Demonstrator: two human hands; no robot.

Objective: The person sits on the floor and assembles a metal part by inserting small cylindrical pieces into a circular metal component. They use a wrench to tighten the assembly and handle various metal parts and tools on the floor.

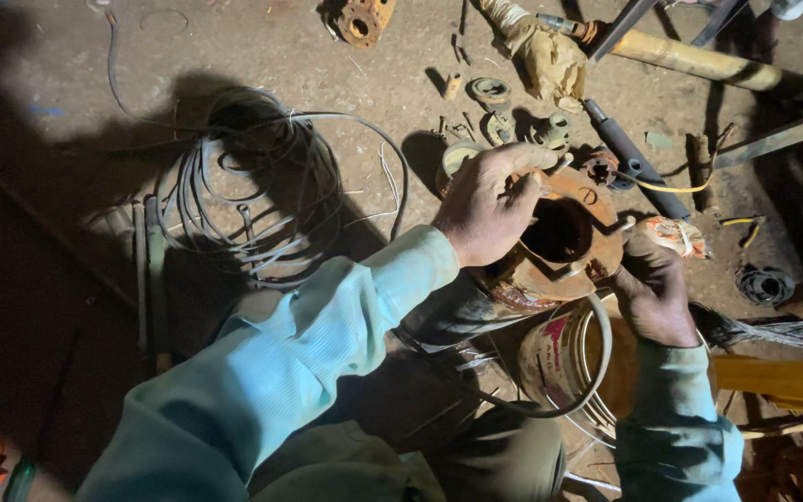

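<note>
We've got the rusty orange round metal housing (564, 246) on our lap above the floor (67, 112), bore facing upward. Left hand (490, 204) fingers clamp its top rim; right hand (652, 288) fingers grip its right edge.

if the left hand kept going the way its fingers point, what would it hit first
Probably the black cylindrical handle lying just past the rusty round housing that the left hand grips; depth is unclear.
</note>
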